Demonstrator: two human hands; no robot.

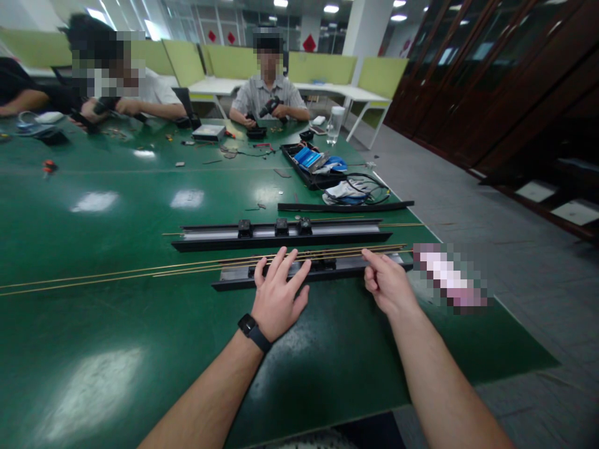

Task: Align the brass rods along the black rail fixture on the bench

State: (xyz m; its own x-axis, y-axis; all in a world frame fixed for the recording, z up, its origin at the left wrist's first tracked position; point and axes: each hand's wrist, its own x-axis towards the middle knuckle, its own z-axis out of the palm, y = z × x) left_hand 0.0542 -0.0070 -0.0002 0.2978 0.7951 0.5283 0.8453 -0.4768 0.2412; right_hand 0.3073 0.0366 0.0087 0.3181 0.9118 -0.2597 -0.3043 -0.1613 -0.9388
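Several long, thin brass rods [187, 269] run across the near black rail [262, 282] and stretch out over the table to the left. My left hand [279, 293] is open, fingers spread, its fingertips over the rods and the rail's middle. Farther right, my right hand [386, 280] is closed, with its index finger at the rods and the other fingers curled; its thumb's grip is partly hidden. Dark blocks sit in the near rail, partly covered by my left hand. Just beyond lies a second black rail [281, 240] with three black blocks [281, 226] in its silvery channel.
A black strip [346, 206], a cable with white gloves [349, 190] and a black tray [313, 181] of blue items lie behind the rails. Two people with power drills [271, 106] sit across the green table [116, 231]. A clear cup [334, 125] stands at the back.
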